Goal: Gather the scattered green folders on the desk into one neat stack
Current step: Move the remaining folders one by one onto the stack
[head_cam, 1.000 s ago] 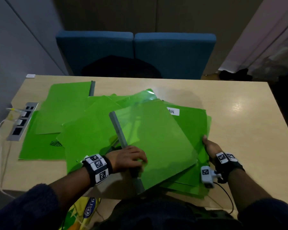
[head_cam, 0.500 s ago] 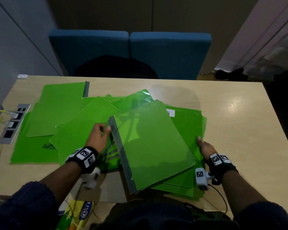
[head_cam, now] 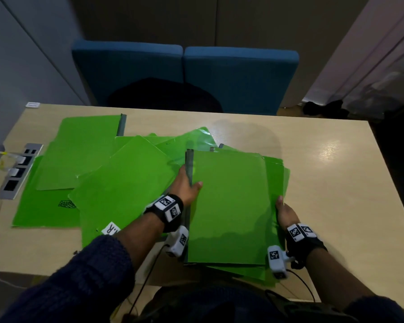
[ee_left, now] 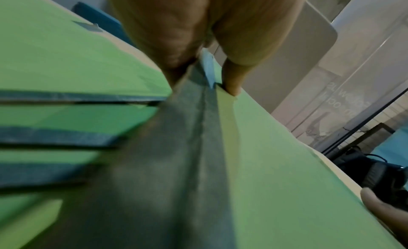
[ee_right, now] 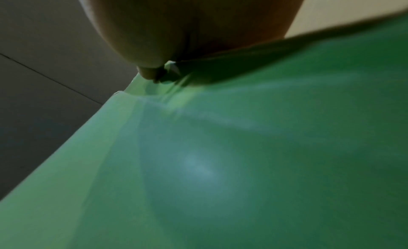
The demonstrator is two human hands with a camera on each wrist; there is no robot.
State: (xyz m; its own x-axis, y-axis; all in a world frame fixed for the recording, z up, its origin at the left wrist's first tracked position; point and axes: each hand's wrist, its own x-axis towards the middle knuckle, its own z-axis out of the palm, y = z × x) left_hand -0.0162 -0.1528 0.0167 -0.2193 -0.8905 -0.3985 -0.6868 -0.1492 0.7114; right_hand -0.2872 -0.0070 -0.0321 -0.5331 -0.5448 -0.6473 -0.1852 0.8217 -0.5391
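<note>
Two blue chairs, overlapping green folders

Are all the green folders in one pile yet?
Not yet. A few are piled near the desk's front edge. The left hand grips the top folder by its grey spine, and the right hand holds the pile's right side. Several loose folders are spread out to the left, unstacked.

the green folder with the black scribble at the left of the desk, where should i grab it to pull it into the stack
Take the flat green plastic folder with the black scribble by its near edge, coming from the left front corner of the pale wooden desk. That edge and the left side lie bare, while other green folders overlap its far and right parts, so sliding it out toward you looks easiest.
</note>
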